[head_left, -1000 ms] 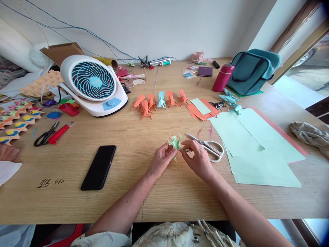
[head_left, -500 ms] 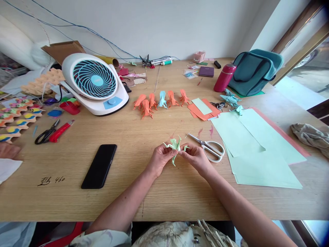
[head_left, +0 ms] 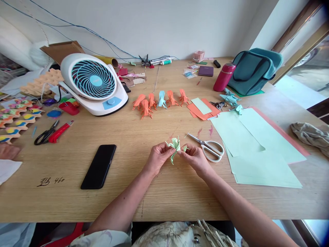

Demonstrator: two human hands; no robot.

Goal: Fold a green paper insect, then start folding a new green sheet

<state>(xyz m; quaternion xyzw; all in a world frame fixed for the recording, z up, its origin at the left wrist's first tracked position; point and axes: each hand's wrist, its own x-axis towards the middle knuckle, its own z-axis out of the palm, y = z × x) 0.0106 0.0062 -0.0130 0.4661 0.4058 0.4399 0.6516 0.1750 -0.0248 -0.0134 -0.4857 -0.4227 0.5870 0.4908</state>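
Observation:
A small light-green folded paper figure [head_left: 175, 145] is held just above the wooden table [head_left: 144, 192] between both hands. My left hand [head_left: 157, 158] pinches its left side with thumb and fingers closed. My right hand [head_left: 195, 158] pinches its right side the same way. White-handled scissors [head_left: 209, 147] lie just right of my right hand. A row of finished orange paper figures with one blue one [head_left: 161, 99] stands farther back.
A black phone [head_left: 99, 166] lies to the left. Large mint paper sheets [head_left: 257, 147] cover the right side. A white fan [head_left: 94, 84], black scissors and a red cutter [head_left: 52, 132] are at left; a red bottle [head_left: 223, 77] and teal bag [head_left: 253, 70] at back right. Another person's hand [head_left: 9, 151] shows at the left edge.
Both hands have turned the green figure slightly and drawn closer together on it. Its lower tip now points down between the hands. Nothing else has moved.

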